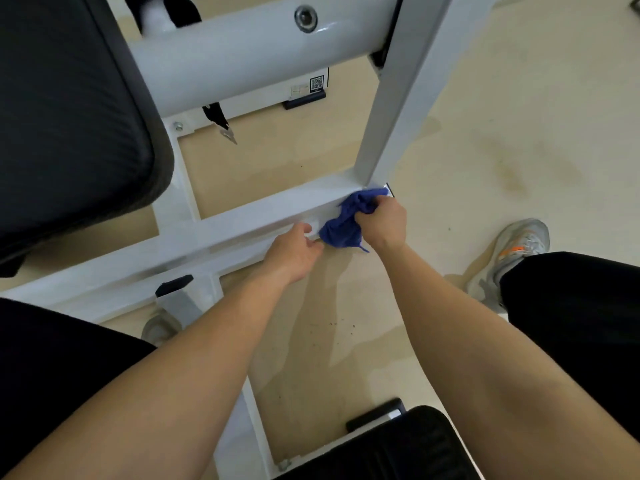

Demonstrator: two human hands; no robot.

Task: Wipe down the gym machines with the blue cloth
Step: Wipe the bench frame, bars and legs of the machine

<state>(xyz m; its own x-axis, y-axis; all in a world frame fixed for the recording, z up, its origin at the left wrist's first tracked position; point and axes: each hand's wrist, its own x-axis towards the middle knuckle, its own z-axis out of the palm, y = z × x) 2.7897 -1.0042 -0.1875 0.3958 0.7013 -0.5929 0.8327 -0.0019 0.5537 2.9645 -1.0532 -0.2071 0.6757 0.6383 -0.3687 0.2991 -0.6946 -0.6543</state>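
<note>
The blue cloth (341, 223) is bunched and pressed onto the low white bar (242, 216) of the gym machine, right at the corner where the slanted upright post (398, 98) meets it. The cloth is gripped by the right hand (382, 220), whose fingers (377, 203) are curled tightly into the fabric, a loose end being left to hang over the bar's near edge. The left hand (294, 252) is laid on the same bar just beside the cloth, thumb on top and fingers curled narrow; whether the cloth's edge is pinched by them cannot be told. A black pad (69, 109) is seen at upper left, a thick white tube (242, 57) above, and a grey shoe (519, 251) on the beige floor (502, 133) at right
</note>
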